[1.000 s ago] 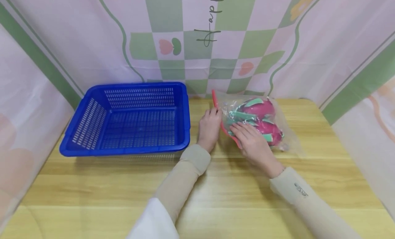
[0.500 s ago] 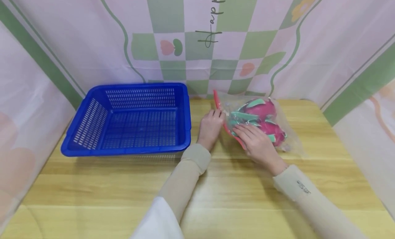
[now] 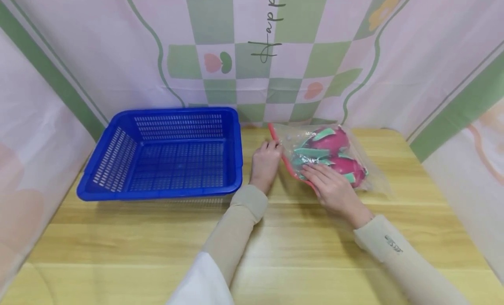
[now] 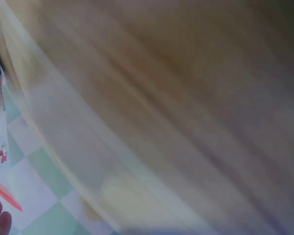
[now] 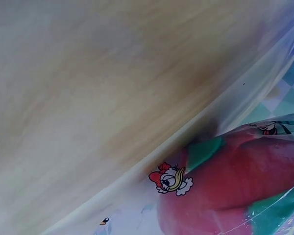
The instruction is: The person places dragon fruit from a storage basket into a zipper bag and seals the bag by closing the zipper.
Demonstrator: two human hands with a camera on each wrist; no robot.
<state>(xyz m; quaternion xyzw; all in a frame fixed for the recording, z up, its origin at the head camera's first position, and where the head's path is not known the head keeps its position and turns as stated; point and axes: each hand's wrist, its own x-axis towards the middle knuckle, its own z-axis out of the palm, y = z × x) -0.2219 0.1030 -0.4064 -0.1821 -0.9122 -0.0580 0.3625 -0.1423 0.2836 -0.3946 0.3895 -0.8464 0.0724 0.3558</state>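
A clear zip bag (image 3: 293, 136) with a red strip (image 3: 288, 166) along its mouth lies on the right of the table. Two pink dragon fruits (image 3: 327, 141) with green scales are inside it. My left hand (image 3: 266, 164) pinches the red strip partway along; the left wrist view catches some fingertips (image 4: 4, 221) beside the strip. At the bag's near side, my right hand (image 3: 332, 191) grips it, fingers on top and the thumb hidden. A dragon fruit (image 5: 220, 186) fills the lower right wrist view, under a cartoon duck print (image 5: 170, 181) on the plastic.
A blue plastic basket (image 3: 159, 192) with slotted walls stands left of my left hand, nothing in it. The wooden table (image 3: 177, 248) runs back to a patterned cloth (image 3: 252, 90) that hangs close behind the bag and the basket.
My right hand has shifted slightly right and toward me, and the near end of the red strip moved with it. The strip's far end has come a little nearer. My left hand stays nearly in place.
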